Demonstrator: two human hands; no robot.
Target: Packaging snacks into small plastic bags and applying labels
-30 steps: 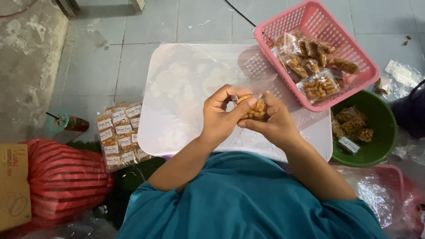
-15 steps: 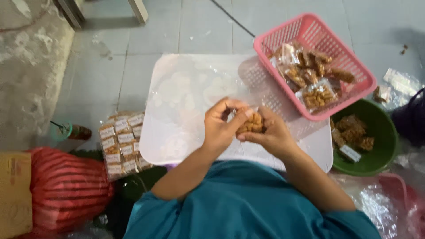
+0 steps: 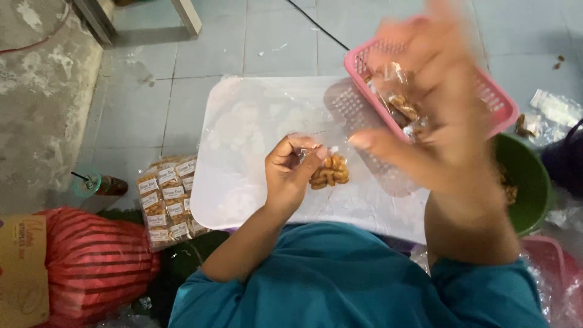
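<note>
Fingers (image 3: 300, 159) of my left hand (image 3: 291, 176) pinch a clear snack packet (image 3: 330, 172) by its top, which could slip and spill on the tabletop (image 3: 243, 127) while my blurred right hand (image 3: 437, 121), grip unreadable, lifts away.

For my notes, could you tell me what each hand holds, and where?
Left hand pinches small clear snack bag by its top edge; right hand is blurred, apparently empty.

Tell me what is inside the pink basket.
The pink basket holds clear packets of brown snacks. The blurred right hand covers much of the inside, so how many packets there are cannot be seen.
</note>
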